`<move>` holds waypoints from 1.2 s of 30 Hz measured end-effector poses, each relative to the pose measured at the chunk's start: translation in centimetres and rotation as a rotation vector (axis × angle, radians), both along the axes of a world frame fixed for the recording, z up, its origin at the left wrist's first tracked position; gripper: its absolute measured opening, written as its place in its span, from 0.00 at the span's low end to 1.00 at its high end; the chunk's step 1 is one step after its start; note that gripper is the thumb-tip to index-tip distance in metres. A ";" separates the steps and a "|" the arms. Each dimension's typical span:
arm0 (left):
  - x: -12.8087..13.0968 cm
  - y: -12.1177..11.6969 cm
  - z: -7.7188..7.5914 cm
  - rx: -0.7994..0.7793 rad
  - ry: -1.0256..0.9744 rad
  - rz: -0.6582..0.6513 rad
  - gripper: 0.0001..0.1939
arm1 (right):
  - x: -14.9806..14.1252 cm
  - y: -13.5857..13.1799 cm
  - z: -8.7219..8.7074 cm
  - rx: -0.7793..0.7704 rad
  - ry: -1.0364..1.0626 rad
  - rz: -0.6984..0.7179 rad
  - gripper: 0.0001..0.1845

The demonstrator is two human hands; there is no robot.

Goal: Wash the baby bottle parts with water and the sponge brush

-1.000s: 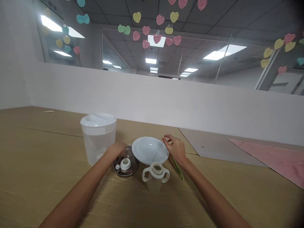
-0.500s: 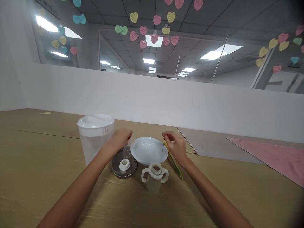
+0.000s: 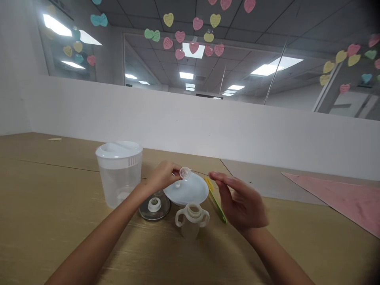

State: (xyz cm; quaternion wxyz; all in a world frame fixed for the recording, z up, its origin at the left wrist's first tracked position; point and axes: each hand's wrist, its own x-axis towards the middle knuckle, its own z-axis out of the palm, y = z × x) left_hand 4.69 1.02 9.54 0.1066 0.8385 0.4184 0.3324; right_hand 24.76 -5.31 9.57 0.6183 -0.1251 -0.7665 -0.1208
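A tan wood-grain surface (image 3: 59, 178) fills the lower part of the view, with a white partition wall (image 3: 190, 114) rising behind it and paper hearts (image 3: 192, 23) hanging beyond. A pink sheet (image 3: 350, 206) lies at the right on a grey-brown board (image 3: 267, 184).

On the surface stands a clear plastic pitcher (image 3: 119, 188) with a white lid, well left of a white dish (image 3: 191, 190). The left forearm (image 3: 103, 233) reaches in just beside the pitcher, and the left hand (image 3: 162, 177) hovers above the dish's left edge. Its grip is narrow, with thumb and fingertips pinching a small white ring-shaped fitting (image 3: 185, 172) above the dish.

The right hand (image 3: 240, 202) is blurred by motion and hangs to the right of the dish with its fingers loosely curved. I cannot tell whether its grip holds anything thin. Below it lie a green brush (image 3: 216, 204) with a yellow end and a two-handled sippy cup (image 3: 192, 221), just in front of the dish. A round clear lid (image 3: 162, 209) rests beside the cup, carrying a white valve piece (image 3: 154, 204).
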 end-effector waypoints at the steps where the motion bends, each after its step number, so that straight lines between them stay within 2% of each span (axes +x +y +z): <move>1: 0.0 0.0 0.0 -0.012 -0.011 -0.004 0.09 | -0.1 0.4 -0.1 0.023 0.015 -0.003 0.23; 6: -0.2 0.2 -0.1 0.022 0.017 0.017 0.11 | -0.4 1.3 0.0 0.102 0.232 0.050 0.23; 10: -0.2 0.4 -0.2 0.051 0.032 0.050 0.11 | -0.2 0.5 0.1 0.055 0.150 0.108 0.23; 14: -0.1 0.2 -0.1 0.010 -0.003 0.035 0.10 | -0.2 0.2 -0.1 0.021 0.050 0.039 0.22; 19: 0.0 -0.2 0.2 0.001 -0.017 0.024 0.10 | -0.4 0.4 -0.2 0.046 0.048 0.008 0.24; 28: -0.1 -0.1 0.0 0.021 -0.011 0.021 0.10 | -0.3 -0.1 0.0 0.038 -0.060 0.049 0.27; 36: -0.2 0.1 -0.1 0.027 -0.028 0.009 0.10 | -0.2 0.0 0.2 0.054 -0.036 -0.051 0.22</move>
